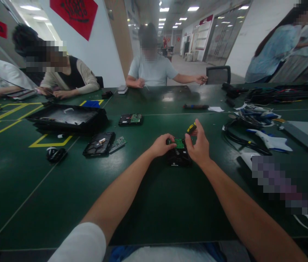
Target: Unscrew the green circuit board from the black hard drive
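Near the middle of the green table (154,203), the left hand (161,145) rests its fingers on a black hard drive (179,157) with a green board on top, while the right hand (199,145) grips a yellow-handled screwdriver (191,128) over it.

No legible text anywhere (red wall banners (74,16) too blurred)

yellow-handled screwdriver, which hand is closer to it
Right. The right hand grips the yellow-handled screwdriver; the left hand rests apart from it, on the hard drive's left edge.
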Action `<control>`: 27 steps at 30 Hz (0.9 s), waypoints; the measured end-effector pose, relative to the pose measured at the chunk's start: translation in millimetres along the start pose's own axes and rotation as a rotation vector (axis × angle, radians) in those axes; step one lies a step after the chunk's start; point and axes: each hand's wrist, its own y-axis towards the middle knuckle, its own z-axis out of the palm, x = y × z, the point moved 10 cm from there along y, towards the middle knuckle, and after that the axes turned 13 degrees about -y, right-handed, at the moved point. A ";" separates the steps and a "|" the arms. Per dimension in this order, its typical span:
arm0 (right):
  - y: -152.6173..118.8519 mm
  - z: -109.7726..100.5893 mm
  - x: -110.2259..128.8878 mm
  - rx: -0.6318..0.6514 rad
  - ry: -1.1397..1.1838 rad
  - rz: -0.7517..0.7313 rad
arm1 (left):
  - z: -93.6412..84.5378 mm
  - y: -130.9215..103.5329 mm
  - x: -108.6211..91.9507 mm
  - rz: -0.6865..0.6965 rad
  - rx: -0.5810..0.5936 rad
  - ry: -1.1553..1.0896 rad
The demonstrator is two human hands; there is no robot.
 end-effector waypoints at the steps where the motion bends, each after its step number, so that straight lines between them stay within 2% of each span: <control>1: -0.1 -0.3 0.4 0.003 -0.002 0.001 | 0.0 0.0 0.0 -0.001 0.000 0.000; 13: 0.0 -2.7 -1.1 -0.044 0.004 0.014 | 0.4 -1.6 -7.7 0.010 0.003 -0.008; 20: -0.1 -0.1 -1.3 -0.023 0.053 0.033 | 0.3 -1.1 -3.9 0.003 0.009 -0.009; 27: 0.1 -3.1 -2.6 -0.060 0.028 0.027 | -0.1 -0.6 -5.1 0.014 0.009 -0.009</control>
